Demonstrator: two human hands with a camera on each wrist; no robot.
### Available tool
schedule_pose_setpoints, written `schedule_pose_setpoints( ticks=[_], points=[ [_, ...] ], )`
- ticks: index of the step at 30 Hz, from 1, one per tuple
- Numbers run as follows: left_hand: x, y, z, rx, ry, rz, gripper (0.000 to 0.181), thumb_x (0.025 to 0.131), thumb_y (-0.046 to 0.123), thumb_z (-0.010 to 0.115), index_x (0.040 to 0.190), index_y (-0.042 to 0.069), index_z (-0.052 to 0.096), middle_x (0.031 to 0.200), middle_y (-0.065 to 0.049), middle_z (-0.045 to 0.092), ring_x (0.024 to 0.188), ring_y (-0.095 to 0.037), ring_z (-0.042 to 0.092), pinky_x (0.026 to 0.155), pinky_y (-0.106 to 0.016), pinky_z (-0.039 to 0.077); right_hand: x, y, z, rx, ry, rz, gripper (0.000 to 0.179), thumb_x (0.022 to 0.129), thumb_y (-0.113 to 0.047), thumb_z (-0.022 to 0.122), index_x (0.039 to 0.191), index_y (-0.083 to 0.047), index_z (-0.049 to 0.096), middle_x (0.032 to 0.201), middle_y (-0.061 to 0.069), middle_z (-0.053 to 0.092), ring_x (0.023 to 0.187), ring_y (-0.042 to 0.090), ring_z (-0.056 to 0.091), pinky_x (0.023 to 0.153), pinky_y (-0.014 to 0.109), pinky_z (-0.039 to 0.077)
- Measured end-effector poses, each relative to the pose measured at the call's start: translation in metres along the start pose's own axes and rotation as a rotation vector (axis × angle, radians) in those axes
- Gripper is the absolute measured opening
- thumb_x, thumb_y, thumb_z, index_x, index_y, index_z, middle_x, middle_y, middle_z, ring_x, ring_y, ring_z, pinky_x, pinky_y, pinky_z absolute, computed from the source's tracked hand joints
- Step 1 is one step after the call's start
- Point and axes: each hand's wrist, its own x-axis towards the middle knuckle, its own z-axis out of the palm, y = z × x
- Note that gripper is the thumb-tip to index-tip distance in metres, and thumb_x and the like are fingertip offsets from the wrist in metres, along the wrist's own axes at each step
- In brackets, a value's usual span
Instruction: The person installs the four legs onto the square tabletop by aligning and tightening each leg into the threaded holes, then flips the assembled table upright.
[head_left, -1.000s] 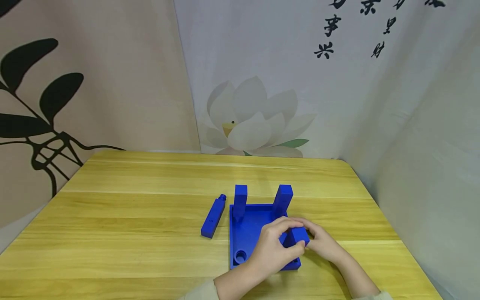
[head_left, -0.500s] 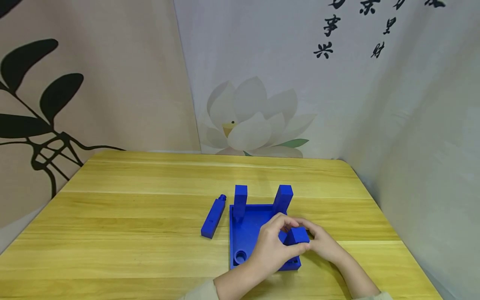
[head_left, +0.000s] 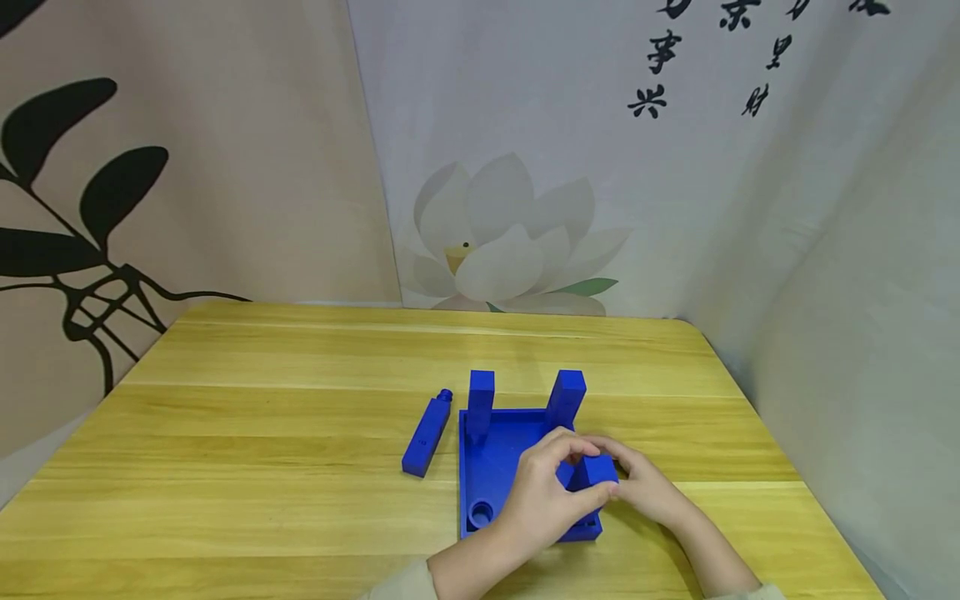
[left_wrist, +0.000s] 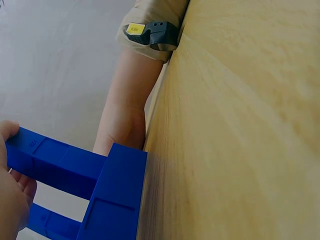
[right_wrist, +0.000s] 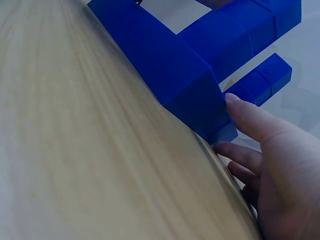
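A blue, square, tray-like base (head_left: pixel 495 467) lies on the table, two square legs standing at its far corners: the left one (head_left: pixel 481 396) and the right one (head_left: pixel 566 398). Over the near right corner my left hand (head_left: pixel 543 487) grips the top of a third upright leg (head_left: pixel 596 472) between thumb and fingers; the left wrist view has this leg (left_wrist: pixel 60 157) joined to the base. My right hand (head_left: pixel 645 487) holds the base's right side low down, thumb (right_wrist: pixel 250 117) on its edge and fingers along its far face. The near left corner has a round socket (head_left: pixel 481 513).
Left of the base lies a loose blue leg (head_left: pixel 427 433) with a narrow round peg at its far end. The wooden table (head_left: pixel 262 467) reaches back to a printed curtain (head_left: pixel 517 150). A camera (left_wrist: pixel 160 35) is strapped at the right sleeve.
My left thumb and fingers have shifted on the leg's top, and the leg has turned slightly. My right hand, the base and the loose leg keep their places.
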Motion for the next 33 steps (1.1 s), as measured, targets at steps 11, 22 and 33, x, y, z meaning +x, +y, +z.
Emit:
schedule_pose_setpoints(
  ticks=[11,22,33],
  points=[
    [0.0021,-0.0032,-0.0032,-0.021,-0.024,0.067,0.028,0.076,0.013,0.082,0.101,0.007,0.07,0.093,0.002,0.063,0.086,-0.013,0.055,0.075,-0.03,0.051,-0.0006,-0.0036,0.0004,0.002,0.009,0.003,0.049,0.089,-0.013,0.068,0.135,-0.016,0.052,0.129,0.005,0.057,0.118,0.016,0.052,0.096,0.026,0.04],
    [0.0004,-0.0018,-0.0036,-0.047,-0.041,0.007,0.031,0.076,0.013,0.081,0.105,0.008,0.071,0.098,0.002,0.064,0.09,-0.012,0.056,0.079,-0.029,0.05,0.0004,-0.004,0.0003,0.011,0.008,0.025,0.049,0.089,-0.013,0.068,0.135,-0.015,0.052,0.128,0.005,0.057,0.116,0.018,0.053,0.094,0.028,0.043],
    [0.0,-0.0026,-0.003,-0.026,-0.029,-0.005,0.034,0.074,0.013,0.083,0.105,0.007,0.07,0.097,0.0,0.064,0.088,-0.014,0.057,0.078,-0.03,0.051,0.0007,-0.0035,0.0003,0.005,0.011,0.018,0.049,0.088,-0.014,0.069,0.135,-0.014,0.053,0.128,0.006,0.058,0.117,0.017,0.053,0.096,0.027,0.041]
  ],
)
